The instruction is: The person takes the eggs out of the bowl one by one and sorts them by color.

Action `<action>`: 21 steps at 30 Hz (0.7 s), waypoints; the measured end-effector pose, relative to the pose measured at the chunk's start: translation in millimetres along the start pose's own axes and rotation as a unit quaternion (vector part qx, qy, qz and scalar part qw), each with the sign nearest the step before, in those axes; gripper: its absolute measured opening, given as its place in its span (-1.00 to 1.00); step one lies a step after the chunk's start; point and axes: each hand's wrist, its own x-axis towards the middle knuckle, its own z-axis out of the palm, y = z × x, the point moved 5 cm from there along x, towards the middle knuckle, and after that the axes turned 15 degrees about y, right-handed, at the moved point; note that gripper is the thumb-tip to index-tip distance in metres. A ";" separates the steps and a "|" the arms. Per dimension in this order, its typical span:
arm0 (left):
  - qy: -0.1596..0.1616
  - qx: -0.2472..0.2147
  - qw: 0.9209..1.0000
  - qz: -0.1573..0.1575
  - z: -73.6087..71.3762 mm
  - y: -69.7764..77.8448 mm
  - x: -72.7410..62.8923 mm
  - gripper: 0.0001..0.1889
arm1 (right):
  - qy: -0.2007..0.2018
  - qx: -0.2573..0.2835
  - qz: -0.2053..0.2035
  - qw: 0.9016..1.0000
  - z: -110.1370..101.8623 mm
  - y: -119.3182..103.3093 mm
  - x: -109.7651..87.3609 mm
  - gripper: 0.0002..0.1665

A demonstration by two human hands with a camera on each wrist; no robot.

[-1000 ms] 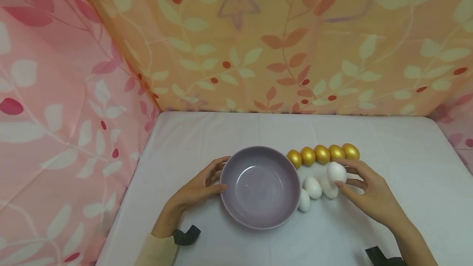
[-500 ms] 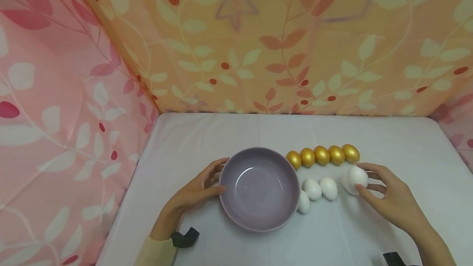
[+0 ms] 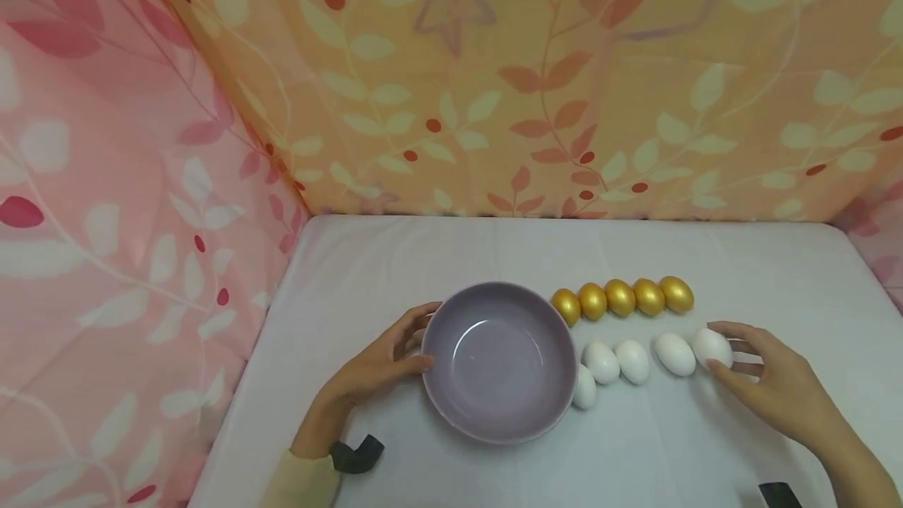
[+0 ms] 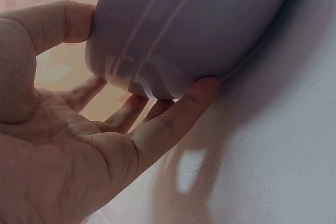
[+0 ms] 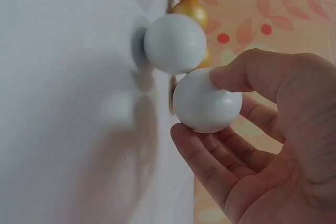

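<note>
In the head view, my left hand holds the left side of a purple bowl, thumb at the rim. The left wrist view shows its fingertips against the bowl's outer wall. My right hand pinches a white egg between thumb and fingers at the right end of a row of white eggs. Another white egg lies right beside it, also seen as a white egg in the right wrist view. Farther left lie two white eggs side by side and one partly hidden by the bowl.
Behind the white eggs, several gold eggs form a line that starts at the bowl's right rim. A white cloth covers the table. Patterned fabric walls rise at the back and at both sides.
My right hand has moved to the right and slightly down with the white egg. The white egg it overlapped half a second ago now shows fully beside it. My left hand stays at the bowl.
</note>
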 end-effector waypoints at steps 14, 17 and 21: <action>-0.003 0.003 1.000 0.022 2.9 0.9 5.3 -0.22 | -0.031 -0.039 -0.013 0.999 10.8 3.1 -1.8 -0.34; 0.000 0.004 1.000 0.026 3.5 0.5 7.0 -0.22 | -0.015 -0.028 -0.030 0.999 10.5 3.3 -2.0 -0.36; 0.008 -0.001 1.000 0.018 2.5 0.4 3.0 -0.22 | -0.017 -0.015 -0.038 0.999 14.7 2.2 -2.1 -0.38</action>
